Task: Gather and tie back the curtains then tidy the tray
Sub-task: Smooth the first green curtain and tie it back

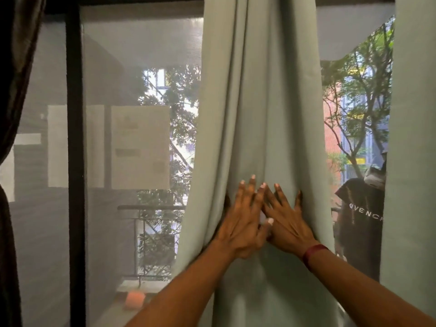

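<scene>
A pale grey-green curtain (259, 114) hangs in folds down the middle of the window and narrows where my hands meet it. My left hand (243, 220) and my right hand (285, 218) lie side by side on the fabric with fingers straight and spread, pressing it. The left thumb crosses over the right hand. Each little finger sinks into a fold at the outer edge of the bunch. A dark red band is on my right wrist. No tray is in view.
A second pale curtain panel (412, 138) hangs at the far right and a dark brown curtain (14, 90) at the far left. Behind them are a mesh window screen (141, 43), a black frame bar (75, 138) and a peach-coloured object (134, 300) on the sill.
</scene>
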